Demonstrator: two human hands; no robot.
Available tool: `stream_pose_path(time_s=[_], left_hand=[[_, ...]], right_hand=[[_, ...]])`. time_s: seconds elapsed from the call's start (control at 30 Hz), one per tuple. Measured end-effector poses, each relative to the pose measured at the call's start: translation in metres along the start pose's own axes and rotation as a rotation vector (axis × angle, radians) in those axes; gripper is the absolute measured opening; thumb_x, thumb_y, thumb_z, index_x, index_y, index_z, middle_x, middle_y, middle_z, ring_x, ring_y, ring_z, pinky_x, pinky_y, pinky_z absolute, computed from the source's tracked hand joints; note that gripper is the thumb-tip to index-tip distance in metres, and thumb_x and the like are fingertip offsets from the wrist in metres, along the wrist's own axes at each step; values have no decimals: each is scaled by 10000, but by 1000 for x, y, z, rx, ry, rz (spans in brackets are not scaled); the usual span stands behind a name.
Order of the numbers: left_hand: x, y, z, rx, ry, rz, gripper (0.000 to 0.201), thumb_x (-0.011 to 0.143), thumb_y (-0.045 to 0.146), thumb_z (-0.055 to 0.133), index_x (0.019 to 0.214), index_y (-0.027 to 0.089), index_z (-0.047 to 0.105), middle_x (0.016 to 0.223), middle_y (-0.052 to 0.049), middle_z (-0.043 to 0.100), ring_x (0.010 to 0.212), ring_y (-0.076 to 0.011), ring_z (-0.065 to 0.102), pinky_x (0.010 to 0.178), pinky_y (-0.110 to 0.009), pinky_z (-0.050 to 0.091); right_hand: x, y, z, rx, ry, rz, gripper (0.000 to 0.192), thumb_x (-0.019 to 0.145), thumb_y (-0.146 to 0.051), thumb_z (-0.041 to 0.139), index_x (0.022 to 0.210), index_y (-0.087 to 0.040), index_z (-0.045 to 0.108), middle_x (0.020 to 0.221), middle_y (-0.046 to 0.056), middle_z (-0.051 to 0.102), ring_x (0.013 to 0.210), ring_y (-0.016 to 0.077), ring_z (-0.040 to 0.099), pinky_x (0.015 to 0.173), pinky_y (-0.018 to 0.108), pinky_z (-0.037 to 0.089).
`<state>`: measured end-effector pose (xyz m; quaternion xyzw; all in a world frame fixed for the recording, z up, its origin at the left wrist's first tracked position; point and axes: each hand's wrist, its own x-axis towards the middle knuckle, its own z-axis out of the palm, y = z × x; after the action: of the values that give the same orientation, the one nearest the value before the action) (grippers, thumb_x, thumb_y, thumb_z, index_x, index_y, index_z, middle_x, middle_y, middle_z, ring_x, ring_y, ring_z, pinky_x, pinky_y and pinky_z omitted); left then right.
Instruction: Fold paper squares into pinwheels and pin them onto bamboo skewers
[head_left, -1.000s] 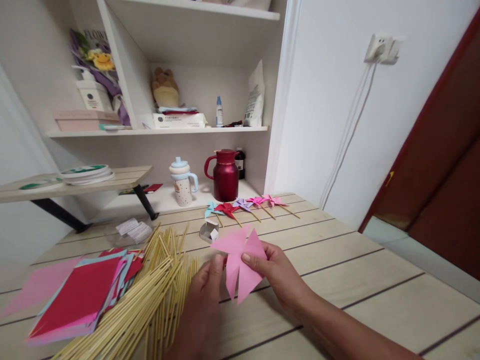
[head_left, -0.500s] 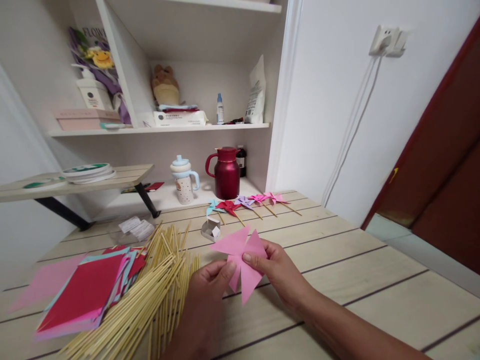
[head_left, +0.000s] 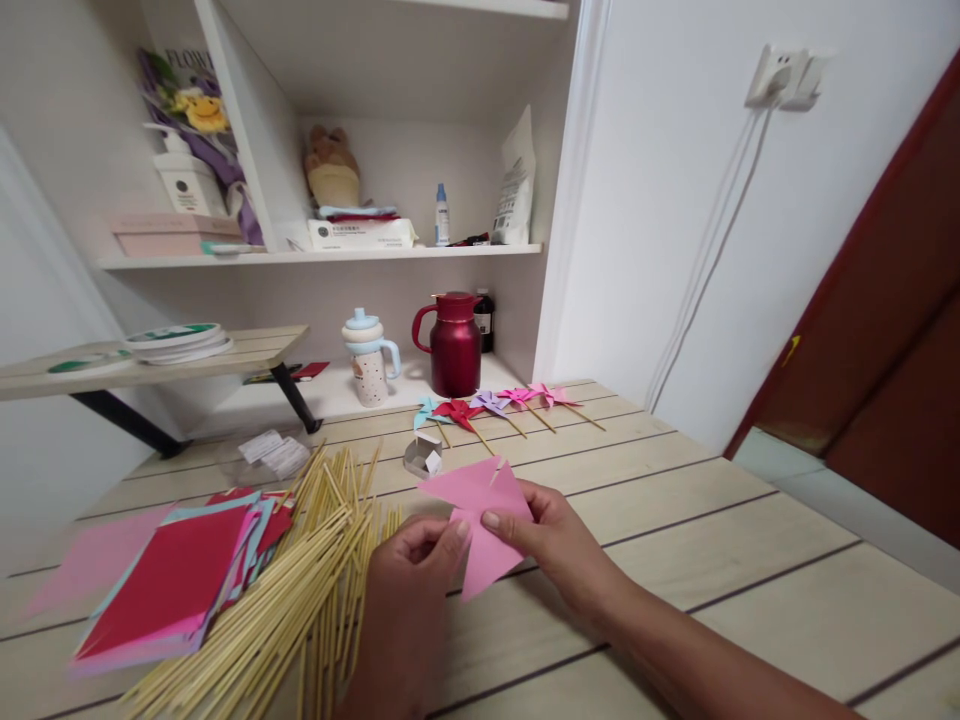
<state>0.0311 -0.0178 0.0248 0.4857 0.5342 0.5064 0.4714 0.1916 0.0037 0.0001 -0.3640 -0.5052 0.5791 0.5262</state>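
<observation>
A pink paper square (head_left: 491,545), slit inward from its corners, is held up above the table between my hands. My left hand (head_left: 420,560) pinches its left side between thumb and fingers. On the right, my right hand (head_left: 544,525) grips it, thumb pressed on the front near the centre and fingers behind. Behind the paper lies a small open grey box (head_left: 421,455) with a white piece in it. Finished pinwheels on sticks, among them a red pinwheel (head_left: 459,412) and a purple pinwheel (head_left: 489,402), lie in a row at the back.
Thin wooden sticks (head_left: 277,590) are heaped left of my hands, beside a stack of coloured paper (head_left: 165,580). A clear packet (head_left: 274,455) lies behind them. A cup (head_left: 369,365) and a dark red jug (head_left: 455,350) stand at the back, near a raised shelf (head_left: 255,350).
The lower slit in the pink paper has closed up, and its lower flaps now look like one piece. Both hands keep hold of it in nearly the same place.
</observation>
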Motion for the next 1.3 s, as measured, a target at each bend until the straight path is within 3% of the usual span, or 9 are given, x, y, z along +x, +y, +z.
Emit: stream_pose_path(time_s=[0.1,0.33,0.53,0.8,0.93,1.0,1.1,1.17,1.3], left_hand=[[0,0,-1,-37,-74,29,211,703,398,742,741,195,785,755,-36,741,758,-222,635,711,-288,481],[-2,-5,2,-240,-242,-80,350,793,468,701,963,173,785,843,-68,746,791,-220,643,723,-304,489],[0,-10,1,-368,-201,-118,278,745,413,758,870,166,782,806,-62,736,742,-195,629,740,-305,492],[-1,-2,1,-183,-51,-108,204,647,381,780,647,181,740,650,-20,683,649,-182,588,658,-278,471],[1,-5,-1,-144,52,-137,201,636,377,778,682,182,763,656,-29,702,653,-203,610,650,-293,468],[3,-8,-4,-194,66,-156,253,634,407,788,738,177,772,688,-38,717,670,-212,631,662,-302,475],[7,-11,-7,-329,56,-199,329,620,436,807,795,160,767,711,-51,723,682,-216,650,656,-304,479],[9,-11,-9,-395,83,-206,347,600,421,826,794,141,759,713,-60,723,674,-209,648,644,-298,479],[10,-8,-10,-495,110,-161,350,607,383,838,817,117,753,732,-72,729,651,-187,636,617,-284,474]], right_hand=[[0,0,0,0,2,6,303,726,-397,811,815,-127,705,664,-12,589,595,107,455,583,236,352],[-1,-1,0,-7,-30,-7,300,747,-399,803,805,-128,689,674,-12,571,607,103,453,589,235,348],[-1,0,1,23,-44,11,305,742,-398,806,805,-126,683,672,-12,570,600,103,458,585,236,353],[-2,1,2,5,-54,19,302,754,-396,799,808,-125,677,673,-17,560,604,100,451,589,236,345],[-4,-1,4,-11,-89,3,286,817,-412,746,862,-139,674,729,-5,585,648,114,499,638,255,390],[-6,-3,4,-28,-80,-25,283,869,-426,688,1003,-179,656,761,-7,598,692,131,538,678,270,424],[-9,-5,1,-133,-48,-123,435,926,-453,599,1309,-279,492,896,13,629,846,180,600,801,335,477],[-10,-4,-2,-290,-43,-260,603,903,-472,624,1423,-336,350,1148,62,602,1050,232,588,931,415,467],[-12,-2,-5,-777,-6,-634,829,804,-408,758,1474,-373,271,1509,109,303,1387,345,335,1109,557,320]])
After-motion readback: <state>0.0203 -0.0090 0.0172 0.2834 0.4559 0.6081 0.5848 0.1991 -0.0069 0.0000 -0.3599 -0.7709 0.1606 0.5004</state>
